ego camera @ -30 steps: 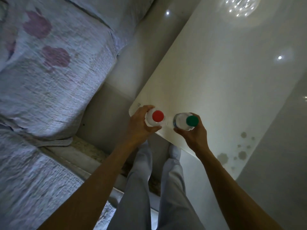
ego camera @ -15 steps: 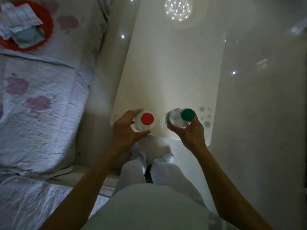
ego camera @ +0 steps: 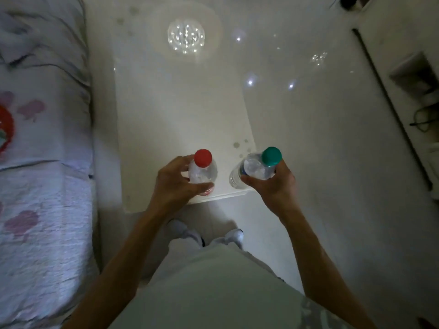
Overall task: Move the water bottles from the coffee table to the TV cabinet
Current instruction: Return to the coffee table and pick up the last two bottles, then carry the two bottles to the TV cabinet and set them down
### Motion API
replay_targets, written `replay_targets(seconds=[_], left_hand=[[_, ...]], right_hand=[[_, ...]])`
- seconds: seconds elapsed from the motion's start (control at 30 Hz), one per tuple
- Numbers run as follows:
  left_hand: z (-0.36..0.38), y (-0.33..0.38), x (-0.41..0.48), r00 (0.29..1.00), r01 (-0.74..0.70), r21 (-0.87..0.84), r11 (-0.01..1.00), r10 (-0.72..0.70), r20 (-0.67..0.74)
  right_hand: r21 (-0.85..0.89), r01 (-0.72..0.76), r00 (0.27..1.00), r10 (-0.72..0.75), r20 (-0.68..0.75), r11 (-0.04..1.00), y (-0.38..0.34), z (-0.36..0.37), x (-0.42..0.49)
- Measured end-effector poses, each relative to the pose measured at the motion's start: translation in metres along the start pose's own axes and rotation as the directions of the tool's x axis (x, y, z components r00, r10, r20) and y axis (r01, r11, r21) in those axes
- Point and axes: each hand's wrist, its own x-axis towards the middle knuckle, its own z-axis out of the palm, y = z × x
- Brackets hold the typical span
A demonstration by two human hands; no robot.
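My left hand (ego camera: 177,185) grips a clear water bottle with a red cap (ego camera: 202,170), held upright over the near end of the white coffee table (ego camera: 180,110). My right hand (ego camera: 273,186) holds a second clear bottle with a green cap (ego camera: 257,167), tilted to the right, at the table's near right corner. Whether either bottle touches the tabletop I cannot tell. A white TV cabinet (ego camera: 403,67) runs along the far right edge of the view.
A sofa with a pale flowered cover (ego camera: 42,162) lines the left side, close to the table. Glossy white floor (ego camera: 320,143) lies between the table and the cabinet. Cables (ego camera: 425,117) sit in the cabinet's open niche. My legs and feet (ego camera: 204,236) are below the table's edge.
The view has swung to the right, bringing the cabinet into sight. Both hands keep their bottles, and the green-capped one has shifted toward the table's right corner.
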Motion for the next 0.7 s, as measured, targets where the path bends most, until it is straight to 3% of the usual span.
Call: replay_targets(seconds=[0.2, 0.33, 0.7], left_hand=[[0.067, 0.062, 0.002, 0.982, -0.007, 0.059, 0.998, -0.004, 0.191], [0.108, 0.098, 0.007, 0.942, -0.121, 0.07, 0.99, 0.092, 0.323], [0.199, 0.181, 0.052, 0.755, -0.339, -0.011, 0.941, 0.279, 0.594]], right_hand=[[0.073, -0.054, 0.991, 0.062, -0.12, 0.996, 0.047, -0.071, -0.012], [0.112, -0.102, 0.967, 0.125, -0.223, 0.988, 0.077, -0.113, -0.023], [0.249, -0.311, 0.788, 0.396, -0.473, 0.917, 0.127, -0.181, -0.037]])
